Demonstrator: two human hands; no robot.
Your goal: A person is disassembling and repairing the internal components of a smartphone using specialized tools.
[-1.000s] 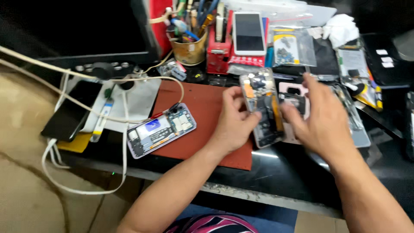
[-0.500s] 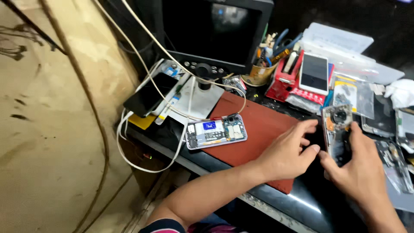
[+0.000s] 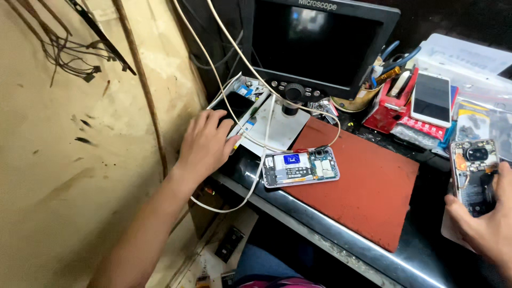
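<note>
Cluttered with cables, a dark repair bench (image 3: 341,242) carries a rust-red rectangular work mat (image 3: 368,186) below a black microscope monitor (image 3: 320,45). On the mat lies an opened silver phone with its circuit board bared (image 3: 300,167), its back cover off and apparently not refitted. The left hand (image 3: 205,144) stretches out, fingers loosely spread over a black slab by the white cables (image 3: 261,125). The right hand (image 3: 488,226) grips a second stripped phone, gold-framed (image 3: 473,173), at the bench's far edge.
</note>
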